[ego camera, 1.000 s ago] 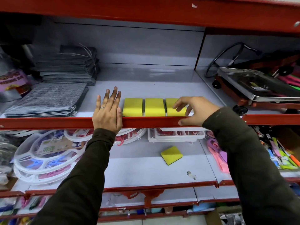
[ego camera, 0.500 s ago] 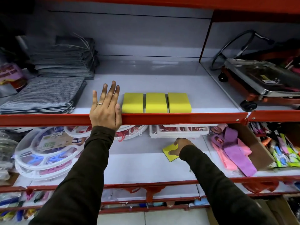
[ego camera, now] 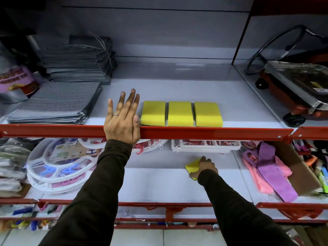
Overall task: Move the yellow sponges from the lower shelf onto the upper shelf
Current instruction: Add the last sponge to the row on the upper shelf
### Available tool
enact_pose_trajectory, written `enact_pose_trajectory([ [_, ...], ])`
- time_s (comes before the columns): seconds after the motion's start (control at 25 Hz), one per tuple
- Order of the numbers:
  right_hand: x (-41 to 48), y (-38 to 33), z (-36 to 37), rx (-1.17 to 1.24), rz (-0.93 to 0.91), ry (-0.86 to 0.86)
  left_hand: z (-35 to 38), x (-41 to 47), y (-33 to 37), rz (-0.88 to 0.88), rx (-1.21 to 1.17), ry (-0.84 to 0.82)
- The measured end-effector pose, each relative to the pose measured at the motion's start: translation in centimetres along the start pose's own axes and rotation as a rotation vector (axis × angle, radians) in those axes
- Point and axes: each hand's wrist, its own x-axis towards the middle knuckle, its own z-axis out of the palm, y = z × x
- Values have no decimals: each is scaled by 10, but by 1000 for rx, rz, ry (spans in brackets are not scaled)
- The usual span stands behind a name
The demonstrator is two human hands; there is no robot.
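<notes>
Three yellow sponges (ego camera: 180, 113) lie side by side at the front of the upper shelf (ego camera: 213, 132), just behind its red rail. My left hand (ego camera: 122, 118) rests flat and open on that rail, its thumb touching the leftmost sponge. On the lower shelf (ego camera: 159, 181) a fourth yellow sponge (ego camera: 192, 165) lies flat. My right hand (ego camera: 205, 166) covers most of it, fingers curled over its far edge and thumb at its near corner. Only the sponge's left part shows.
Stacks of grey cloths (ego camera: 55, 102) fill the upper shelf's left side; a wheeled metal cart (ego camera: 298, 89) stands at its right. Below, round plastic hangers (ego camera: 56, 162) lie at the left, white trays (ego camera: 202, 144) at the back, pink and purple straps (ego camera: 266, 167) in a box at right.
My right hand left the third sponge on the upper shelf, dropped to the lower shelf and closed over the sponge there. My left hand stayed on the rail.
</notes>
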Motion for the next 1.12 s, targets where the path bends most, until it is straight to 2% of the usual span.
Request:
enact_pose_trajectory([
  [0.2,-19,-3,-13,99,-56,78,-5,2,2,-7,-9,-33],
  [0.36,-53,0,-32,-5,-147,98,-9,2,5,-16,-26,-57],
  [0.48,-89,-2,-52,-90,-287,137,-11,3,5,-32,-33,-97],
  [0.72,-160,-8,-116,-202,-490,99,-13,3,5,-62,-59,-152],
  [1.0,-199,-18,-206,-118,-699,346,-14,3,4,-60,-70,-132],
  [1.12,-181,-16,-250,-89,-672,495,-16,4,5,-51,-86,-107],
])
